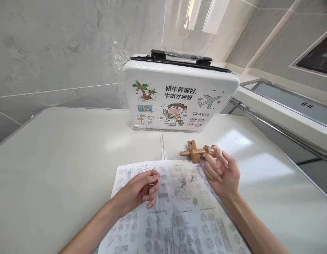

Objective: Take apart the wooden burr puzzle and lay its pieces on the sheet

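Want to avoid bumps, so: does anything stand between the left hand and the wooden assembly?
Nothing visible: the printed sheet lies beneath the left hand; the right hand is at the right end of the wooden assembly.

On the counter (60, 169), the paper (188, 203) lies in front, with the left hand (141, 188) over its left part and the right hand (223, 173) at its right edge, beside the blocks (194, 151) at its far edge, while the case (155, 93) stands behind, before the wall (60, 53).

The wooden pieces (199, 151) are tan, the sheet (176, 203) grey-printed white, the case (153, 76) cartoon-patterned white.
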`<state>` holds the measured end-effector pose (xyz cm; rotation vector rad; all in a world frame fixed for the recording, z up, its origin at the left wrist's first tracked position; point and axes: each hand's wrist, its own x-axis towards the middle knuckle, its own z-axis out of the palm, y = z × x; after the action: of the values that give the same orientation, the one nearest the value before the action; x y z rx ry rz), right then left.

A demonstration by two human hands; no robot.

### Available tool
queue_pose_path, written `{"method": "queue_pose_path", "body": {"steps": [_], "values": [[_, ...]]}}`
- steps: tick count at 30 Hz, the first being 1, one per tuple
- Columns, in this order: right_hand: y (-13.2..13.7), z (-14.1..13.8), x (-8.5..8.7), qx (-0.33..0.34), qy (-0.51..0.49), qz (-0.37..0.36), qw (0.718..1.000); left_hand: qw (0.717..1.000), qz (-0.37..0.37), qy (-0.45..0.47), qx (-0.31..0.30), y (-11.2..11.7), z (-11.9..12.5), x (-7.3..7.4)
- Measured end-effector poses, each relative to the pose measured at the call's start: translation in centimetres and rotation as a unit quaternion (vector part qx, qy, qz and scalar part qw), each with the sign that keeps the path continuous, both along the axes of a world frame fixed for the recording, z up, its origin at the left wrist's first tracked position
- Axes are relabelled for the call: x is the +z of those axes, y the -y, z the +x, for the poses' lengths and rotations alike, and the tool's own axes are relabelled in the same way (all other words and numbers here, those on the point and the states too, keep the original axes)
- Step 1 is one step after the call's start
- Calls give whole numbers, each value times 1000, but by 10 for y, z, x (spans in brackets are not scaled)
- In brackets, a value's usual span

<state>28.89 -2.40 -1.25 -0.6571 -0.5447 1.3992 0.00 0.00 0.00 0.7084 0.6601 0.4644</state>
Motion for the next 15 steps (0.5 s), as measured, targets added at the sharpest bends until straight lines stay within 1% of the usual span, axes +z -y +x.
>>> {"method": "queue_pose_path", "body": {"steps": [7,9,15], "values": [[-6,0,-4,-94,1,-45,995,1000,1,-4,-1,0,0,0],[-8,2,-8,-99,-13,-60,993,1000,1,-5,-1,0,0,0],[-10,10,-17,-73,-53,-77,993,1000,4,-8,-2,0,0,1]]}}
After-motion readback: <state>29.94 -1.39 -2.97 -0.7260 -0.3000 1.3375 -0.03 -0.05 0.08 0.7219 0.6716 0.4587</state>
